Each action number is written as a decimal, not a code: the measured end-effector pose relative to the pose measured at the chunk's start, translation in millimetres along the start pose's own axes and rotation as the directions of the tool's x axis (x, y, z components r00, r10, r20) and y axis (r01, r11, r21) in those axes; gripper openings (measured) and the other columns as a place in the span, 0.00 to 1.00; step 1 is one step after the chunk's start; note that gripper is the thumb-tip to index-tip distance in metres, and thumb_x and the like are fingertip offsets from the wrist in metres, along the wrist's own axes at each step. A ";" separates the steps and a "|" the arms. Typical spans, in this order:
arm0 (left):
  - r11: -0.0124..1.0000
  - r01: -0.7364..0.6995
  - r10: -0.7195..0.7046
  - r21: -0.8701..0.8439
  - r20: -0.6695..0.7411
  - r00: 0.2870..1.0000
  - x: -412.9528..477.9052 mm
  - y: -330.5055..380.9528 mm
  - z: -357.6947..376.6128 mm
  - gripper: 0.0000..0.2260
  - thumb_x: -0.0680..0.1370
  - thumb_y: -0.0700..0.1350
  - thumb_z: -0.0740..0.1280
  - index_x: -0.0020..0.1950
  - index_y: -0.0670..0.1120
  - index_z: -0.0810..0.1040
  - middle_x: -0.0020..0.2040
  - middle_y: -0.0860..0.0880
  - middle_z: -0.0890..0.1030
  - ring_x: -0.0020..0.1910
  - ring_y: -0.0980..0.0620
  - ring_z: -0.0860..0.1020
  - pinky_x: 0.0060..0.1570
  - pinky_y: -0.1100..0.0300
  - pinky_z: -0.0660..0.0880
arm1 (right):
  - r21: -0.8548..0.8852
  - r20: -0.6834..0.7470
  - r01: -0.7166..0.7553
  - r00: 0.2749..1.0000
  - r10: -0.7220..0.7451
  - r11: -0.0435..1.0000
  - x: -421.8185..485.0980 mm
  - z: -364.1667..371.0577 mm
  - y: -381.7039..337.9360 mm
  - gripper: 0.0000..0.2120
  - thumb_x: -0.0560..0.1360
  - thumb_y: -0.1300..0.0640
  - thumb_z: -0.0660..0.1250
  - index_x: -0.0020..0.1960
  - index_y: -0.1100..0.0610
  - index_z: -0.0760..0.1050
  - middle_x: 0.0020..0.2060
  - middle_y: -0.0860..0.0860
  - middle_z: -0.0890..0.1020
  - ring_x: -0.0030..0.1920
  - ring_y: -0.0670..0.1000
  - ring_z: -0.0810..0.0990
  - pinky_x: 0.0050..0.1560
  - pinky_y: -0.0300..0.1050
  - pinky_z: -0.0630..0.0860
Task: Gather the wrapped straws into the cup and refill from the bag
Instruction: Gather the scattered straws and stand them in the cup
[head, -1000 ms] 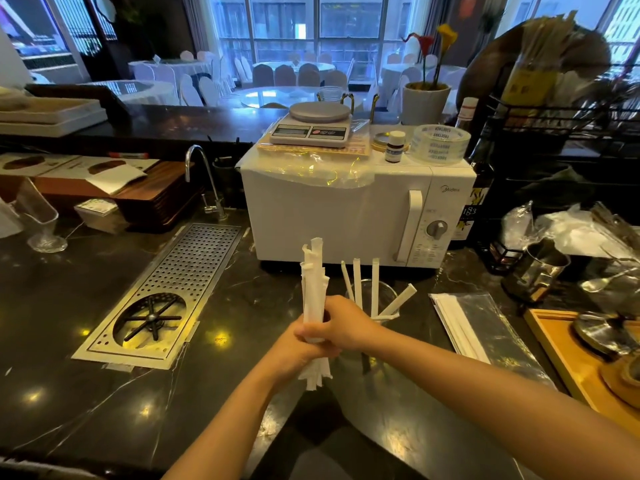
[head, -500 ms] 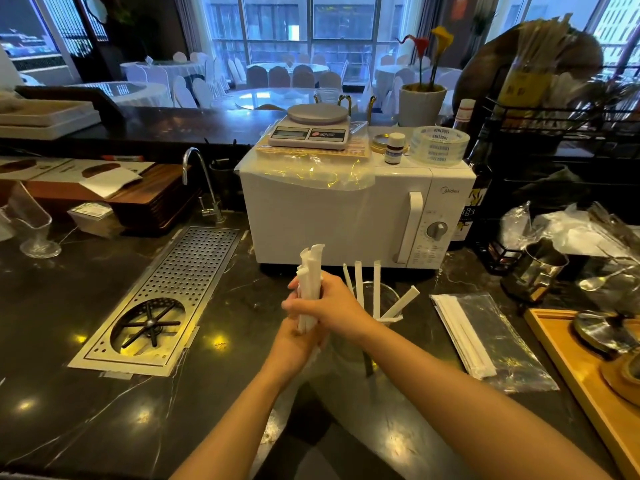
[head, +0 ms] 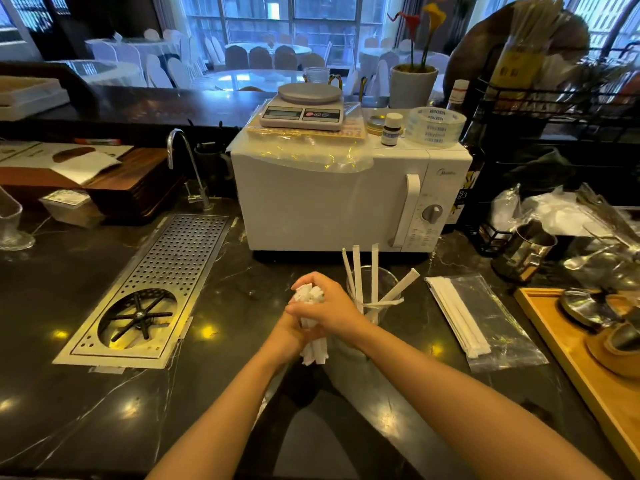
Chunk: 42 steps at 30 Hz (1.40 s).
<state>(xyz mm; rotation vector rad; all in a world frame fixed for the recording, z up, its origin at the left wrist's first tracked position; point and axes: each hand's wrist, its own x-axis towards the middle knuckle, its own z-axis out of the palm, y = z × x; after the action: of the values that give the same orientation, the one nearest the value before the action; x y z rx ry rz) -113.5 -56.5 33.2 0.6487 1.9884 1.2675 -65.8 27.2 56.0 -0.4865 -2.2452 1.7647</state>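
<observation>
The bundle of wrapped straws stands upright just left of the glass cup, clamped by both hands: left hand low, right hand wrapped above. Square the ends against the table, then lift over the rim.

Restaurant bar counter: glass-rinser drip tray, microwave, banquet tables beyond.
</observation>
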 end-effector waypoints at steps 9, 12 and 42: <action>0.996 0.079 -0.080 0.037 0.036 0.996 1.7 -3.9 -2.4 0.18 0.75 0.29 0.62 0.65 0.30 0.67 0.66 0.30 0.70 0.66 0.34 0.70 0.56 0.55 0.70 | 0.030 -0.058 -0.063 0.996 0.065 0.998 4.8 11.9 17.7 0.13 0.69 0.63 0.71 0.48 0.56 0.70 0.37 0.45 0.75 0.42 0.45 0.75 0.44 0.33 0.73; 0.996 0.084 -0.085 0.036 0.029 0.996 3.0 -3.0 -2.9 0.19 0.74 0.29 0.62 0.65 0.30 0.66 0.66 0.31 0.70 0.65 0.35 0.70 0.57 0.54 0.70 | 0.046 -0.063 -0.062 0.996 0.065 0.997 5.4 12.7 17.5 0.10 0.70 0.63 0.69 0.49 0.56 0.71 0.37 0.45 0.75 0.40 0.41 0.74 0.42 0.30 0.72; 0.947 -0.320 0.321 -0.032 0.033 0.947 36.2 132.1 51.0 0.16 0.79 0.31 0.53 0.67 0.30 0.61 0.62 0.33 0.70 0.67 0.44 0.67 0.63 0.60 0.66 | 0.036 -0.388 0.031 0.922 -0.014 0.999 15.0 -93.7 -65.4 0.12 0.74 0.61 0.65 0.54 0.68 0.73 0.47 0.66 0.80 0.50 0.58 0.79 0.48 0.45 0.74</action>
<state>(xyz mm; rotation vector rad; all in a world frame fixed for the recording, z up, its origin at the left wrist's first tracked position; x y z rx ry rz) -91.3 51.6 129.1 1.0073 1.8838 1.4551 -50.1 102.6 141.7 -0.7270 -1.9258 1.5379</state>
